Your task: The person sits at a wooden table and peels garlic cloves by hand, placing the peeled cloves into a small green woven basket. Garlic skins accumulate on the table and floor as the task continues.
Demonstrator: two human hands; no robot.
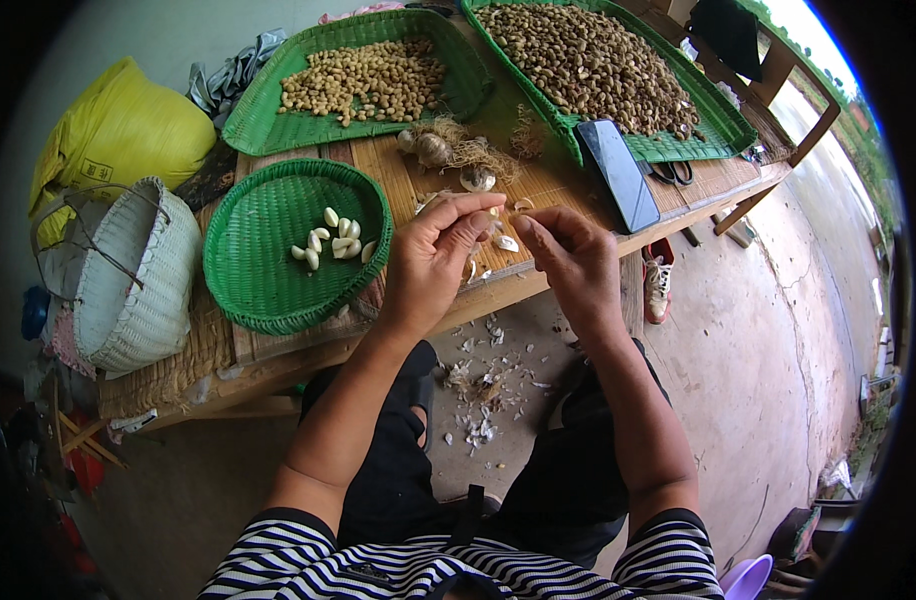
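Note:
My left hand and my right hand are raised over the table's near edge, fingertips a little apart. The left thumb and index finger pinch a small pale piece, seemingly a garlic clove. The right thumb and index finger meet around a thin bit of garlic skin. Just beneath lies a whitish garlic piece among skin scraps. Left of my hands, a round green woven basket holds several peeled garlic cloves. Whole garlic bulbs with dry roots lie beyond my hands.
Two green woven trays hold pale peanuts and darker peanuts. A phone leans at the right tray's corner beside scissors. A white handled basket and yellow sack stand left. Garlic skins litter the floor.

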